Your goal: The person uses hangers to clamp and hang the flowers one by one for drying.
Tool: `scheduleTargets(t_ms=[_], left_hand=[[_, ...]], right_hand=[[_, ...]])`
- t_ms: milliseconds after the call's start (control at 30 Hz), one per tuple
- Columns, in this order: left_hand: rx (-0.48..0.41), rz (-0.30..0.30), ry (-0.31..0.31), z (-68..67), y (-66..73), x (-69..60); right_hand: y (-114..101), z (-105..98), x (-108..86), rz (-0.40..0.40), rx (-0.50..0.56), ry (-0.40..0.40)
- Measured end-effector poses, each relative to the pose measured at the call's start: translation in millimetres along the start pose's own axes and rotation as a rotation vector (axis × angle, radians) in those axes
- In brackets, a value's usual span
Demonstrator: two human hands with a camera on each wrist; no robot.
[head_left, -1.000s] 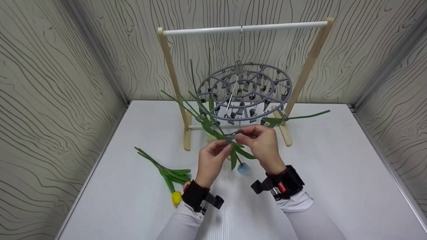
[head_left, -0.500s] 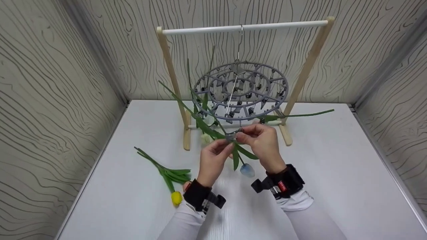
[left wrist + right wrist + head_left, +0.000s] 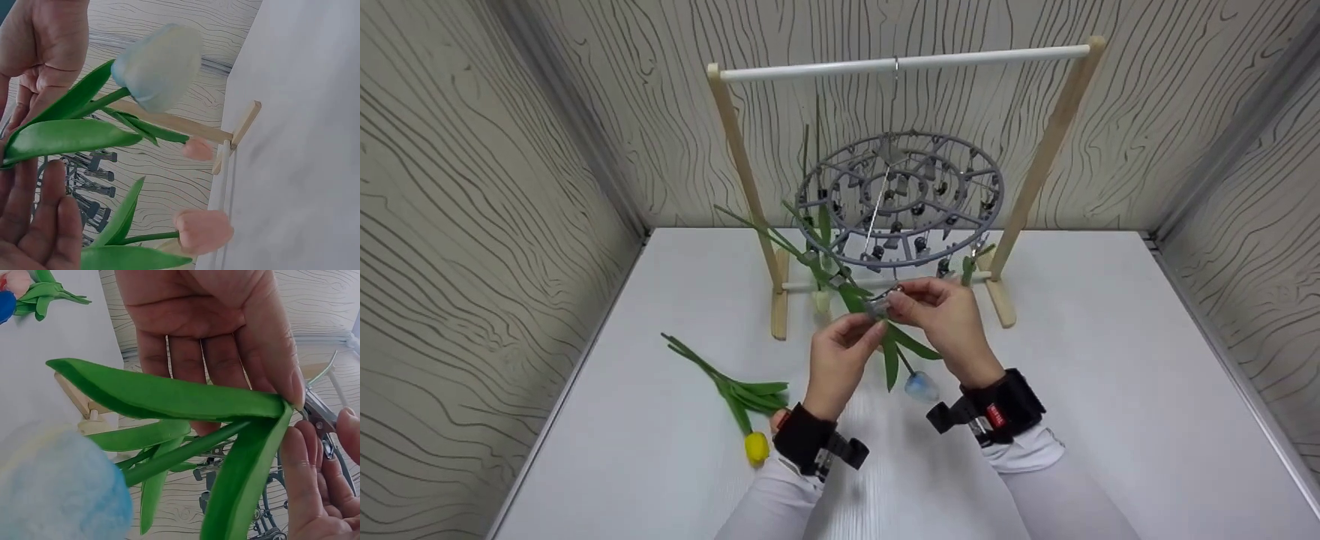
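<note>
Between both hands, below the hanger's front rim, a pale blue tulip (image 3: 922,386) hangs bloom down. My left hand (image 3: 844,360) pinches its stem where the green leaves begin. My right hand (image 3: 949,322) holds a metal clip (image 3: 879,302) of the round grey hanger (image 3: 900,199); in the right wrist view the clip (image 3: 322,410) lies at the base of the leaves, and whether it bites the stem I cannot tell. Large in the left wrist view is the blue bloom (image 3: 160,67). Pink tulips (image 3: 205,230) hang beyond it.
The hanger hooks over a white rod (image 3: 982,58) on a wooden stand (image 3: 739,150). Several clips dangle from its rings. A pale tulip (image 3: 820,301) hangs at left. On the white table lies a yellow tulip (image 3: 757,448) with other stems, beside my left wrist.
The hanger has turned and swayed slightly left; the stem sticking out at its right has swung so that it looks much shorter. The blue bloom has shifted slightly right and down. Both hands stay nearly in place.
</note>
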State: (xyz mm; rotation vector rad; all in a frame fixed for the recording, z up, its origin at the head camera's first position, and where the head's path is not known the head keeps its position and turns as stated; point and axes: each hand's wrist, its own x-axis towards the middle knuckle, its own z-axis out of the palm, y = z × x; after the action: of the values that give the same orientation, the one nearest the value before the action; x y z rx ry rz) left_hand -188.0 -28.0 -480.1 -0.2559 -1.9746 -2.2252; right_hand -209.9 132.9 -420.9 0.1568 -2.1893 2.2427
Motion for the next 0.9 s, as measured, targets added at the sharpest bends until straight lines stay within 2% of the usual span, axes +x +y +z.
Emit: scheduleTargets(t_ms=[400, 533, 733, 900], left_hand=[[0.015, -0.116, -0.026, -5.9, -3.0, 0.5], [0.020, -0.125, -0.026, -9.1, -4.3, -0.4], [0.100, -0.128, -0.029, -17.4, -6.0, -3.2], [0.114, -0.136, -0.033, -26.7, -7.6, -7.2]], right_hand=[[7.7, -0.7, 5.4, 0.025, -0.002, -0.041], [11.3, -1.5, 7.6, 0.036, -0.001, -0.045], [14.7, -4.3, 10.6, 0.056, -0.010, -0.060], [18.5, -6.1, 13.8, 0.070, -0.026, -0.060]])
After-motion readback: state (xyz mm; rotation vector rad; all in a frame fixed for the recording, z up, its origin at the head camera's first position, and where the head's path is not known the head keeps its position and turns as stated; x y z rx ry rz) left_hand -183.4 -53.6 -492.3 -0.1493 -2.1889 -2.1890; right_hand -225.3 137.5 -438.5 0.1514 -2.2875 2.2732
